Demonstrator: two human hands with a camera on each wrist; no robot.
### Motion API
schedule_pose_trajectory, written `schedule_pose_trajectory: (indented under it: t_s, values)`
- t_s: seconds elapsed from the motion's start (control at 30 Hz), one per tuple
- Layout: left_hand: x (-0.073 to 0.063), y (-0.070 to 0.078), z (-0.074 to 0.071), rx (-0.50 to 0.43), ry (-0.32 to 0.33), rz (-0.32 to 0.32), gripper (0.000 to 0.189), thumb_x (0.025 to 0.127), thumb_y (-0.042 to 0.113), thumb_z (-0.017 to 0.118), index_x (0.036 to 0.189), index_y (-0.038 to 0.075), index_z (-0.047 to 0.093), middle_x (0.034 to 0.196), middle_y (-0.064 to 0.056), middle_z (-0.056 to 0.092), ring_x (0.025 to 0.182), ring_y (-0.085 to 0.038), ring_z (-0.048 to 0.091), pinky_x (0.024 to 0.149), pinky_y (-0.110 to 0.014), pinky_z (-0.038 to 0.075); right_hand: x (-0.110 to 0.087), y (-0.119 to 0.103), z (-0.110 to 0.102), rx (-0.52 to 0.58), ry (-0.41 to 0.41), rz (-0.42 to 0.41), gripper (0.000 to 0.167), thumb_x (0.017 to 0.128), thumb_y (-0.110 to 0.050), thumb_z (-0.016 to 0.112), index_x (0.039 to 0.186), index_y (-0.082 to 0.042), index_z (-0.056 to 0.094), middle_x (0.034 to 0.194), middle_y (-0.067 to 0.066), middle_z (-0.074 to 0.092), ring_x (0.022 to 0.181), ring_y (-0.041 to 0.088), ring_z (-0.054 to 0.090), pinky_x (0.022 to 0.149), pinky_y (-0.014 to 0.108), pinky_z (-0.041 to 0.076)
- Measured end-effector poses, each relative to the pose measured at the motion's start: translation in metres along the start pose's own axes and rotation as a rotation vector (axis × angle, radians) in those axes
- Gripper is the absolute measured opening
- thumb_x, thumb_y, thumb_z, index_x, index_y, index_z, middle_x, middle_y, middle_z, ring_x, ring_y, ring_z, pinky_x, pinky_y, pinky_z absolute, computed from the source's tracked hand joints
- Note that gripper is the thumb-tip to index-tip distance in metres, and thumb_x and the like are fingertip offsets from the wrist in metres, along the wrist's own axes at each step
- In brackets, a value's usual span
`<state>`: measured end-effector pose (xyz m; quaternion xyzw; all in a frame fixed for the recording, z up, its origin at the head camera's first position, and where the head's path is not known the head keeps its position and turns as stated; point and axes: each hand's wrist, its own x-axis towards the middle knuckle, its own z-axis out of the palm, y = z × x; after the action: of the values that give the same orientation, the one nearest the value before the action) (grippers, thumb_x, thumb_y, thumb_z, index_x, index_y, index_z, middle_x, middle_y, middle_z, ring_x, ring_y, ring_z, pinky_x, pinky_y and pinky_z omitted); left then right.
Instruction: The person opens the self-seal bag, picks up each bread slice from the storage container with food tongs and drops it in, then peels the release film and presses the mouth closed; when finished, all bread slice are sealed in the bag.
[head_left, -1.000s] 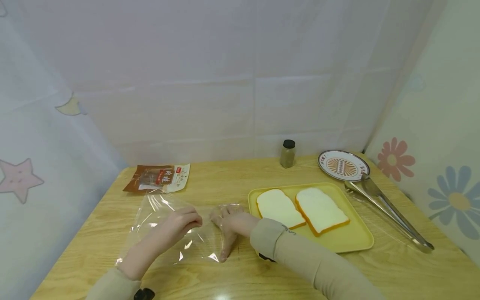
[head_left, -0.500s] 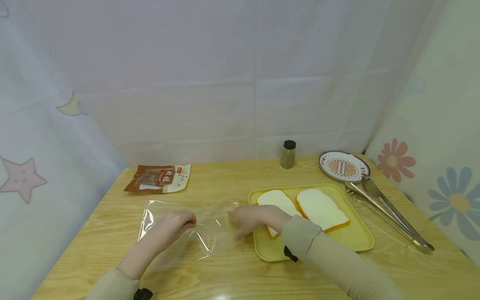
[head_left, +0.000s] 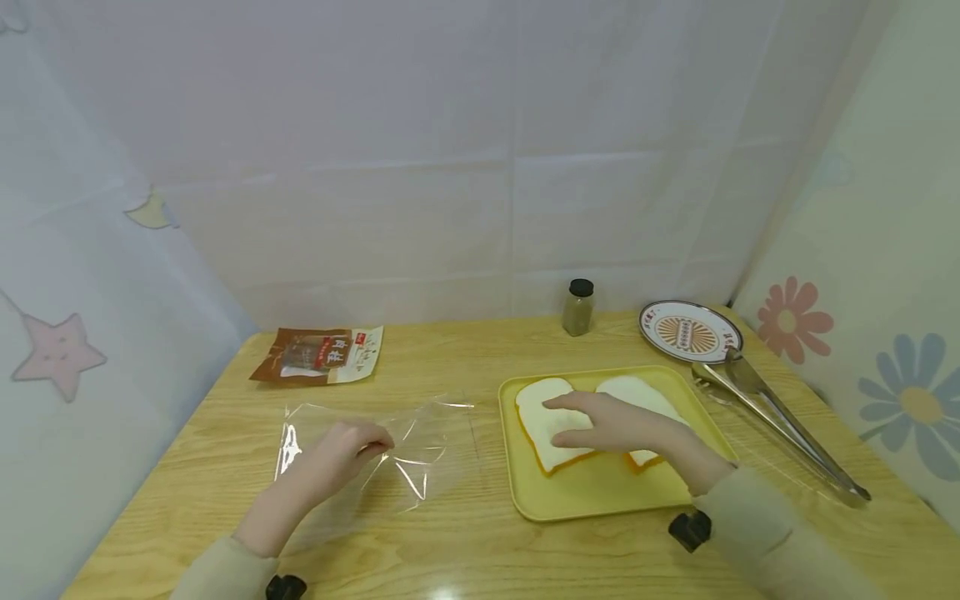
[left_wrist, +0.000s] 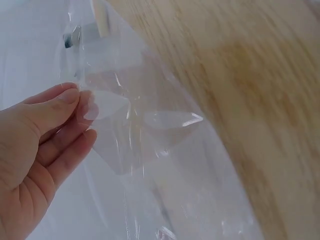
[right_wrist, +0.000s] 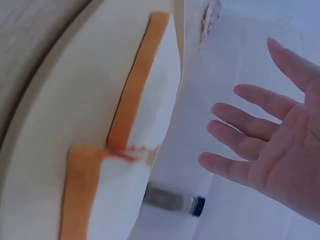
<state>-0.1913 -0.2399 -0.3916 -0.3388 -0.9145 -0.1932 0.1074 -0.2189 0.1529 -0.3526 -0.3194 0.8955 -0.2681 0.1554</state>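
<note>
My left hand (head_left: 334,460) pinches a clear plastic bag (head_left: 438,454) between thumb and fingertips, at the left of the table. In the left wrist view the thin bag (left_wrist: 170,155) spreads out creased from the fingertips. My right hand (head_left: 618,427) hovers over a yellow tray (head_left: 592,502), fingers spread and holding nothing. Two bread slices with orange crusts lie on that tray: the left slice (head_left: 542,415) shows in front of the fingers, while the right slice (head_left: 633,390) is partly covered by the hand. The right wrist view shows the bare palm (right_wrist: 285,150) beside the slices.
A brown-and-white food packet (head_left: 318,357) lies at the back left. Behind the tray stands a small jar (head_left: 578,308) with a black lid. To the right are a patterned plate (head_left: 693,327) and metal tongs (head_left: 780,429). Curtains surround the wooden table (head_left: 427,550).
My right hand has left the bag's right side and moved right, over the tray. The left hand still pinches the bag, whose raised far-left part has settled lower.
</note>
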Motion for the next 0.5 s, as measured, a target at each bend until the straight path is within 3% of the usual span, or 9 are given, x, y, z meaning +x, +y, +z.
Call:
schedule_pose_trajectory:
  t_s: [0.2,0.37,0.5]
  values:
    - [-0.001,0.002,-0.005,0.068,-0.017,-0.034,0.011,0.08,0.002,0.07,0.088,0.008,0.072,0.085,0.0,0.073,0.078,-0.015,0.069,0.069,-0.027,0.058,-0.06,0.038,-0.025,0.008,0.206,0.049,0.051,0.094,-0.032,0.058,0.132,0.001,0.05,0.134,0.024,0.051,0.125,0.046,0.044,0.096,0.064,0.041]
    - [0.0,0.005,-0.01,0.145,-0.044,-0.056,0.015,0.079,0.006,0.072,0.092,0.012,0.074,0.087,0.002,0.073,0.08,-0.015,0.069,0.069,-0.029,0.058,-0.106,0.072,-0.045,-0.054,0.355,0.167,0.047,0.093,-0.024,0.059,0.127,0.008,0.052,0.126,0.031,0.054,0.115,0.05,0.05,0.088,0.063,0.046]
    - [0.001,0.008,-0.014,0.193,-0.058,-0.06,0.013,0.077,0.008,0.073,0.089,0.013,0.074,0.085,0.004,0.073,0.078,-0.014,0.069,0.067,-0.028,0.057,-0.135,0.106,-0.05,-0.1,0.419,0.28,0.05,0.093,-0.02,0.06,0.124,0.017,0.048,0.12,0.04,0.051,0.108,0.056,0.051,0.084,0.062,0.048]
